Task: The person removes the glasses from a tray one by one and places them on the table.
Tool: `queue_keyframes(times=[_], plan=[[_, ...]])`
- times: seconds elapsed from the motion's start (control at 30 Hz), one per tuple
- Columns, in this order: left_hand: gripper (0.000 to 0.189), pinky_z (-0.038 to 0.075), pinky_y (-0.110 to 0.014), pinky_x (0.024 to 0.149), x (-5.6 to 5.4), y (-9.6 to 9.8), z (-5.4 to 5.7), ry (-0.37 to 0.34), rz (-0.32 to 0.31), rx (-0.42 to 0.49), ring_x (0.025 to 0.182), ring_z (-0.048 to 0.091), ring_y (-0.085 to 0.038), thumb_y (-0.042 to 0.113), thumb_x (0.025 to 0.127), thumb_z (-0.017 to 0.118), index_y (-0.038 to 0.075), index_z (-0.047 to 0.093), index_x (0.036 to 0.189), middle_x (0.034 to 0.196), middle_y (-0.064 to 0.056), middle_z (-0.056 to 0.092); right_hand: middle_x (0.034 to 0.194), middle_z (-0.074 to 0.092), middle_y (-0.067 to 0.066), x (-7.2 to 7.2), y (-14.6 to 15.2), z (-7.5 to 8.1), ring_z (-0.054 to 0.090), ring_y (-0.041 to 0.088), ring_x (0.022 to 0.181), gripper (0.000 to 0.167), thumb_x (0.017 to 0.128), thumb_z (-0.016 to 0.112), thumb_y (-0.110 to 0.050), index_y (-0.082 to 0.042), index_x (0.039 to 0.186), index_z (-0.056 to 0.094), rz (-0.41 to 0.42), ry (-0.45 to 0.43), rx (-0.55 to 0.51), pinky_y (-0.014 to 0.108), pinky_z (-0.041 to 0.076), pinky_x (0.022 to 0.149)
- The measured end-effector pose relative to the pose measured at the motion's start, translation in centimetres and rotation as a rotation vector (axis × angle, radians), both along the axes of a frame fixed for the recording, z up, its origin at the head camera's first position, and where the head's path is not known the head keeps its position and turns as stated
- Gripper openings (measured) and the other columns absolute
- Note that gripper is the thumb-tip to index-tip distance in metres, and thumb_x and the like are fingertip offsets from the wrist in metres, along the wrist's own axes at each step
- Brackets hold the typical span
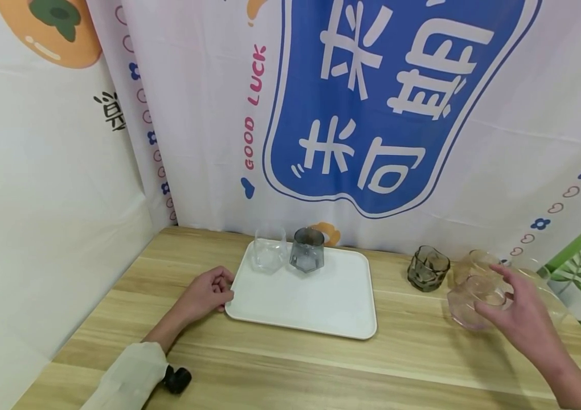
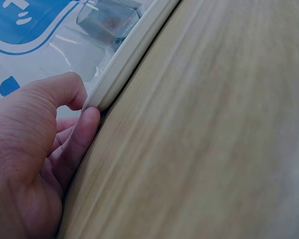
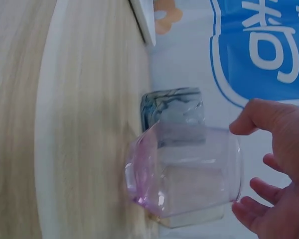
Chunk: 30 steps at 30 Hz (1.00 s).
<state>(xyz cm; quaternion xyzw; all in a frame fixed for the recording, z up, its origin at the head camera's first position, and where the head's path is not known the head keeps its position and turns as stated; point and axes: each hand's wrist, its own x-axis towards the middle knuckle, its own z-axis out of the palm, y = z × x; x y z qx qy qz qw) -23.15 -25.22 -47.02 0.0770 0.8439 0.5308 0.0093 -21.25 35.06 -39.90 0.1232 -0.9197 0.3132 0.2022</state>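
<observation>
Now, right hand (image 1: 523,310) (thumb apart), at pinkish glass (image 3: 187,169)

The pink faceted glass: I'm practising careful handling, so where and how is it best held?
Probably by the upper walls just below the rim, from above and the near side: the pink faceted glass stands upright, mouth up, with the smoky textured glass and an amber glass behind it.

We read, head cam, wall cloth (image 1: 203,114): blue panel (image 1: 372,119) = wht "未来可期" | pink "GOOD LUCK" (image 1: 254,108), just L of panel | blk char. (image 1: 113,112), far L of panel, illeg.
</observation>
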Motion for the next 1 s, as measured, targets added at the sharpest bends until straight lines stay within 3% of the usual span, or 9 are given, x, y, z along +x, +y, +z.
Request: queue_keyframes(times=[0.2, 0.43, 0.6, 0.77, 1.0], plan=[[0.031, 0.057, -0.030, 0.056, 0.0, 0.0, 0.0, 0.006, -0.010, 0.006, 0.067, 0.058, -0.019, 0.000, 0.087, 0.070, -0.005, 0.060, 0.116, 0.084, -0.009, 0.057, 0.132, 0.045, 0.035, 0.3, -1.4, 0.9, 0.049, 0.049, 0.110, 0.075, 0.076, 0.084, 0.004, 0.011, 0.141, 0.047, -0.024, 0.053, 0.013, 0.005, 0.035, 0.077], [0.031, 0.057, -0.031, 0.056, 0.1, 0.0, -0.1, 0.010, -0.007, 0.004, 0.067, 0.057, -0.019, 0.001, 0.087, 0.070, -0.004, 0.059, 0.116, 0.084, -0.008, 0.056, 0.126, 0.056, 0.021, 0.3, -3.2, 1.2, 0.050, -0.002, 0.103, 0.058, 0.078, 0.080, 0.009, 0.009, 0.130, 0.055, 0.060, 0.097, -0.044, 0.002, 0.042, 0.082], [0.029, 0.058, -0.031, 0.057, 0.0, 0.0, 0.0, 0.001, 0.004, -0.004, 0.068, 0.058, -0.019, 0.000, 0.087, 0.070, -0.003, 0.060, 0.114, 0.083, -0.009, 0.057, 0.124, 0.058, 0.016, 0.1, -4.7, 0.9, 0.053, -0.005, 0.100, 0.051, 0.082, 0.078, 0.009, 0.008, 0.128, 0.057, 0.119, 0.061, -0.084, 0.007, 0.048, 0.079], [0.029, 0.058, -0.031, 0.057, 0.1, 0.1, 0.0, 0.006, -0.004, -0.006, 0.067, 0.058, -0.019, -0.001, 0.087, 0.070, -0.004, 0.060, 0.114, 0.083, -0.009, 0.057, 0.119, 0.061, 0.023, -0.1, -6.3, 0.7, 0.055, -0.007, 0.096, 0.048, 0.082, 0.077, 0.011, 0.009, 0.126, 0.058, 0.177, 0.027, -0.101, 0.012, 0.053, 0.073], [0.030, 0.058, -0.030, 0.056, 0.1, 0.0, 0.2, 0.012, 0.002, -0.007, 0.067, 0.058, -0.019, -0.001, 0.086, 0.070, -0.004, 0.060, 0.114, 0.082, -0.009, 0.056, 0.118, 0.063, 0.019, -0.8, -8.6, 0.1, 0.060, -0.001, 0.095, 0.047, 0.082, 0.078, 0.010, 0.005, 0.126, 0.060, 0.248, 0.023, -0.132, 0.016, 0.055, 0.072]])
